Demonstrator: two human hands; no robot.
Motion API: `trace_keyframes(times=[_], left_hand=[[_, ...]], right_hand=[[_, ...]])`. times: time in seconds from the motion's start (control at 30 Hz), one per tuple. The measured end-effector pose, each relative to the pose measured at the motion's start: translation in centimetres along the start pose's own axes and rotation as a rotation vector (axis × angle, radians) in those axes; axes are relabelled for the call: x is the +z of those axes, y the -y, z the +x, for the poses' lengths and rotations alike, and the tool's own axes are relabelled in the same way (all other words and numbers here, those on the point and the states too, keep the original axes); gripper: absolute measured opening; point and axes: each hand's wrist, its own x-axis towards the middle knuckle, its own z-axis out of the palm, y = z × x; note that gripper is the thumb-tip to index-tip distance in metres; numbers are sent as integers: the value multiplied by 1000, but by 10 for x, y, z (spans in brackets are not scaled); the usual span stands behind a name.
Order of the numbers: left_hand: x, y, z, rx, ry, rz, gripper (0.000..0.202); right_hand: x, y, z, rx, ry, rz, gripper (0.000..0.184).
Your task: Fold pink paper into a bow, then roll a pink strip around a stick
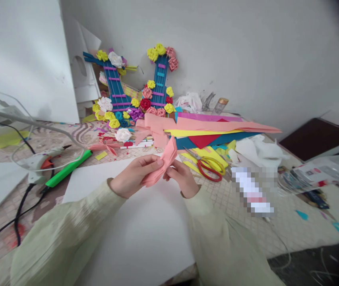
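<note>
The folded pink paper [169,155] sits between the 2 hands, above the white board [133,226], as I watch remotely. Leftmost, I see a glue gun [36,165] and a green stick [68,169], well apart from the fingers. Next, the left hand [135,173] pinches the paper, thumb on top; the long axis slants from lower left to upper right. The right hand [184,177] has its fingertips closed at the right edge, equally near. Farther right lie scissors [200,162].

Glue gun [36,162] w/ blk cord [22,207] just beside grn bar [68,169].
</note>
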Motion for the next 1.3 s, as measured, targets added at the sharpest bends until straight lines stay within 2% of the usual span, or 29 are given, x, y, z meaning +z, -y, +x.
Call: trace_keyframes(times=[0.17, 0.47, 0.67, 0.83, 0.93, 1.13, 1.3], left_hand=[[1, 3, 0, 13, -54, 71, 18], [1, 8, 1, -4, -61, 92, 21], [2, 12, 2, 41, -93, 166, 22], [-1, 17, 5, 101, -192, 232, 27], [-2, 19, 6, 147, -170, 257, 21], [0, 19, 6, 170, -171, 211, 22], [0, 18, 7, 210, -199, 356, 20]], right_hand=[[0, -2, 0, -21, -2, 6, 22], [0, -4, 0, -27, -47, -27, 22], [0, -7, -1, -14, -128, -53, 27], [1, -8, -1, -18, -153, -104, 28], [1, -6, -1, -35, -196, -156, 29], [1, -4, -1, -89, -269, -256, 29], [2, -4, -1, -136, -318, -334, 27]])
